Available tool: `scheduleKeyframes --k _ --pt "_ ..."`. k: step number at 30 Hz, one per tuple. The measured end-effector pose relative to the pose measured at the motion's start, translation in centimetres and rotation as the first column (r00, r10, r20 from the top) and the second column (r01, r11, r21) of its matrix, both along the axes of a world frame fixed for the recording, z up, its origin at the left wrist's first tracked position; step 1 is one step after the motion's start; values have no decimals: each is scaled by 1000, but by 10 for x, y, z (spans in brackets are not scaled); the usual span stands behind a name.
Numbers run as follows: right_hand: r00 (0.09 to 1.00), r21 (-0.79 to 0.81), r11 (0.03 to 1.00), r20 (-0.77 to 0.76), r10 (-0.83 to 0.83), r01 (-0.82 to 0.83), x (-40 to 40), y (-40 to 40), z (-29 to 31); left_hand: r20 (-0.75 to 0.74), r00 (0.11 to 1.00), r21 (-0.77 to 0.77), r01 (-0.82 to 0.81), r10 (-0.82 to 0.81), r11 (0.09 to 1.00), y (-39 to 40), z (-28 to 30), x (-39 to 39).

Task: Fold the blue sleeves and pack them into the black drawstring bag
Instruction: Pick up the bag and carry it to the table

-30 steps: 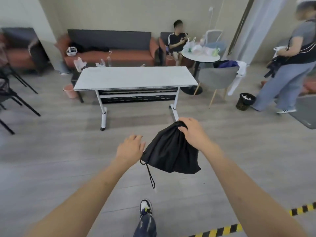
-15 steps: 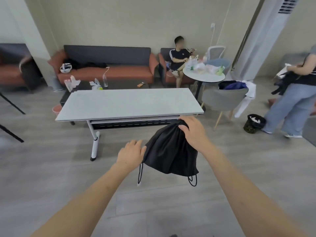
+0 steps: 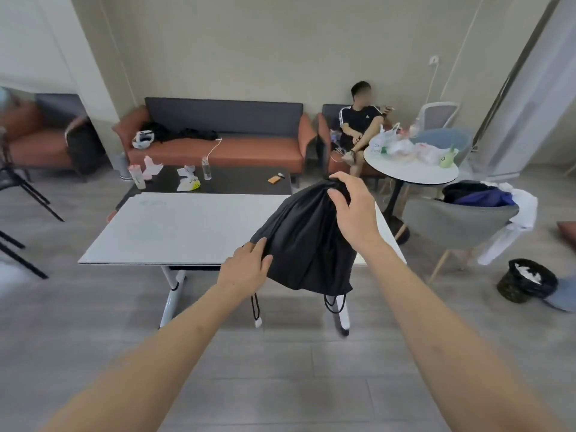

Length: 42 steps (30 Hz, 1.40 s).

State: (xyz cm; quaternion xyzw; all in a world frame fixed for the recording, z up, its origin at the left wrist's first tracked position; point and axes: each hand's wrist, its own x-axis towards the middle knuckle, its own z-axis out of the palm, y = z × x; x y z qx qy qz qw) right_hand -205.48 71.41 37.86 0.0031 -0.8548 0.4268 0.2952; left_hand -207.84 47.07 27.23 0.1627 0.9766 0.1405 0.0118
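Note:
The black drawstring bag [image 3: 307,244] hangs in the air in front of me, over the near edge of the white table [image 3: 187,227]. My right hand [image 3: 350,210] grips the bag's gathered top. At the bag's lower left side my left hand [image 3: 246,269] rests against the fabric with its fingers curled on it. Cords dangle below the bag. A bundle of blue cloth [image 3: 481,198] lies on a grey chair to the right; I cannot tell whether it is the sleeves.
A low black table [image 3: 237,180] with a bottle and scraps stands behind the white one. An orange sofa [image 3: 218,148] and a seated person [image 3: 358,123] are at the back. A round white table [image 3: 411,169], grey chair [image 3: 458,222] and black bin [image 3: 525,280] stand on the right.
I have walked up to the white table, which is now much closer. My right hand has raised the bag, and my left hand has closed onto its lower left side.

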Motion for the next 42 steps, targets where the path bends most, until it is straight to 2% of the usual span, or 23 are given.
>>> scheduleKeyframes --k 10,16,21,26,32,42 --pt "994 -13 999 -99 47 -49 -179 57 26 -60 997 10 -55 55 998 64 27 -162" --pt "997 10 999 -63 50 -50 -275 82 1 -42 999 -20 -35 34 999 89 5 -257" --pt "997 95 993 40 66 -70 -344 92 -35 28 999 -19 -21 22 1000 94 -24 -335" --pt "972 168 980 223 70 -109 -401 96 -86 115 993 -71 -13 21 997 91 -52 -397" --pt "853 268 934 517 68 -237 -447 93 -163 163 987 -149 19 5 989 85 -78 -446" --pt "700 288 872 710 83 -396 -474 85 -213 193 981 -218 56 -13 974 95 -98 -475"
